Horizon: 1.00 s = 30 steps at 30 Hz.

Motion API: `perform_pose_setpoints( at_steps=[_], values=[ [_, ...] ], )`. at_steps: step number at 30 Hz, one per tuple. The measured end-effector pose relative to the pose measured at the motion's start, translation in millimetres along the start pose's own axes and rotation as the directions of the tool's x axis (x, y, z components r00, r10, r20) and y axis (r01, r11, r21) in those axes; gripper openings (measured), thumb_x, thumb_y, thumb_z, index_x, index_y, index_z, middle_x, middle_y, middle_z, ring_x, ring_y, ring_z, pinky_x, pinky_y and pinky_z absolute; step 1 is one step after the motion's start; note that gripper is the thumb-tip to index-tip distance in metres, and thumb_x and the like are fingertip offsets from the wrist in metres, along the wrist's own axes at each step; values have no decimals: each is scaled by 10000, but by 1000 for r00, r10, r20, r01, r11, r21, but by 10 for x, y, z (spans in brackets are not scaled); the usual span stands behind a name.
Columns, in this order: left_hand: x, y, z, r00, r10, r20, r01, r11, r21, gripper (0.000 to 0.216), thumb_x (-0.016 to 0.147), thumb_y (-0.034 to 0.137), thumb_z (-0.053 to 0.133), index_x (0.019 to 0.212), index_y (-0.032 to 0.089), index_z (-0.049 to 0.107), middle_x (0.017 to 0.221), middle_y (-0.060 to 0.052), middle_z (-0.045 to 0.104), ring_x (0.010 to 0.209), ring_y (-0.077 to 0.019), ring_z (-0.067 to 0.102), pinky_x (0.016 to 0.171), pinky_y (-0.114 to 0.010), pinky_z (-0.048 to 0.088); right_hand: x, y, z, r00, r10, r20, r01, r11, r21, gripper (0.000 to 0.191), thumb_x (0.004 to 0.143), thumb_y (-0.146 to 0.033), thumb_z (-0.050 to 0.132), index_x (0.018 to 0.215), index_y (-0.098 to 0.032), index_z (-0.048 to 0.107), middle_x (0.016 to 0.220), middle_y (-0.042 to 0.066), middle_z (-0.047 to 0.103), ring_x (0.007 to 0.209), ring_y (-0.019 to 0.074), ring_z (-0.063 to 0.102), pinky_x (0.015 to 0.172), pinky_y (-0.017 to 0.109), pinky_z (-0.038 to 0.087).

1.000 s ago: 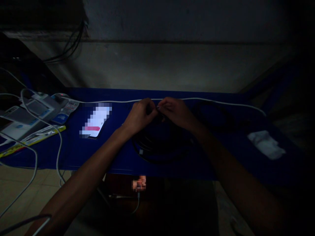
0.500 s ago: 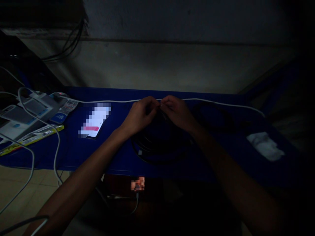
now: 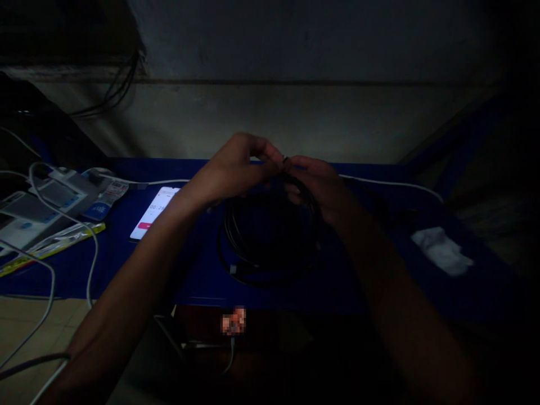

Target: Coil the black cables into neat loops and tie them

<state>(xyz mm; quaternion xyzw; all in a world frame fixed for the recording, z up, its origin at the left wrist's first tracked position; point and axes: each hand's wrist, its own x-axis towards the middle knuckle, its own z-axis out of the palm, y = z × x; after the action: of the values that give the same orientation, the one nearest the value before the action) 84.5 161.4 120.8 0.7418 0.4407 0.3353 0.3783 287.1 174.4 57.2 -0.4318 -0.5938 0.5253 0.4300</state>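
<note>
A coil of black cable (image 3: 231, 228) rests on the blue table in front of me, with a small pale tag or connector (image 3: 233, 269) at its lower left. My right hand (image 3: 323, 183) is closed around the upper right of the coil, some fingers under the strands. Above the coil's top, my left hand (image 3: 238, 169) is closed in a pinch, its fingertips meeting those of my right hand. A short, thin dark end (image 3: 285, 160) sticks up between the fingertips. Dim light hides whether it is a tie or a cable end.
Left of the coil lies a lit phone (image 3: 145, 225), partly behind my left forearm. Farther left are white devices (image 3: 63, 194), a packet (image 3: 101, 208) and loose white cables (image 3: 95, 253). A crumpled white cloth or tissue (image 3: 442, 250) lies right. A wall (image 3: 270, 118) rises behind the table.
My left hand has risen and come over the coil's top, its forearm now overlapping the phone. My right hand has turned onto the coil's upper right. More of the coil shows.
</note>
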Motion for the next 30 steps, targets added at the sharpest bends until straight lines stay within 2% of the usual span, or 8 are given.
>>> perform_pose_setpoints(
  at_steps=[3, 5, 11, 14, 17, 22, 26, 30],
  values=[
    [94, 250, 22, 1000, -10, 7, 9, 999, 47, 84, 924, 202, 759, 896, 136, 717, 734, -15, 645, 655, -143, 665, 610, -264, 520, -24, -89, -96, 999, -41, 8, 41, 999, -1, 396, 878, -615, 778, 989, -253, 664, 651, -9, 602, 492, 119, 526, 412, 267, 426],
    [145, 228, 95, 1000, -24, 6, 24, 999, 48, 117, 931, 228, 765, 884, 134, 712, 698, -16, 634, 619, -139, 651, 587, -269, 514, -6, -70, -147, 999, -50, 4, 50, 999, -16, 394, 876, -610, 779, 980, -249, 662, 654, -8, 604, 506, 124, 532, 433, 274, 433],
    [226, -448, 345, 986, -134, 95, 149, 975, -165, 244, 1004, 370, 689, 874, 163, 691, 712, -70, 699, 442, -76, 508, 451, -255, 398, 156, 256, -171, 999, -37, -27, 35, 996, -83, 335, 837, -537, 816, 943, -243, 693, 681, -1, 649, 546, 146, 567, 486, 294, 455],
    [211, -691, 395, 986, -153, 62, 163, 962, -219, 209, 1002, 343, 673, 872, 179, 687, 718, -64, 694, 437, -69, 488, 431, -240, 357, 198, 379, -145, 997, -77, -15, 74, 989, -125, 296, 833, -503, 815, 940, -251, 703, 779, 19, 713, 630, 172, 629, 556, 313, 506],
    [186, -803, 429, 994, -106, -11, 102, 977, -186, 169, 985, 340, 674, 922, 184, 695, 719, -53, 692, 492, -89, 535, 453, -234, 381, 208, 440, -133, 993, -119, -14, 115, 979, -167, 302, 838, -516, 807, 958, -257, 707, 848, 32, 742, 716, 198, 669, 613, 329, 540],
    [192, -941, 521, 989, 20, -144, -27, 998, -49, 141, 941, 287, 678, 907, 151, 684, 834, -68, 730, 692, -129, 649, 600, -240, 488, 249, 534, -137, 985, -173, -5, 168, 961, -221, 301, 829, -509, 813, 932, -244, 714, 902, 43, 753, 858, 228, 702, 767, 375, 582],
    [209, -995, 553, 985, 14, -170, -17, 1000, -18, 102, 921, 238, 681, 906, 137, 686, 856, -69, 734, 713, -131, 666, 626, -236, 500, 279, 582, -130, 978, -207, 20, 206, 955, -212, 296, 822, -510, 823, 919, -252, 714, 955, 51, 761, 950, 243, 715, 904, 427, 584],
    [204, -977, 545, 982, -45, -181, 33, 997, -69, 63, 912, 207, 690, 925, 145, 684, 846, -53, 733, 662, -115, 663, 577, -217, 482, 271, 580, -126, 981, -189, 41, 193, 962, -195, 321, 808, -521, 834, 935, -251, 717, 967, 54, 768, 970, 249, 721, 921, 431, 589]
  ],
)
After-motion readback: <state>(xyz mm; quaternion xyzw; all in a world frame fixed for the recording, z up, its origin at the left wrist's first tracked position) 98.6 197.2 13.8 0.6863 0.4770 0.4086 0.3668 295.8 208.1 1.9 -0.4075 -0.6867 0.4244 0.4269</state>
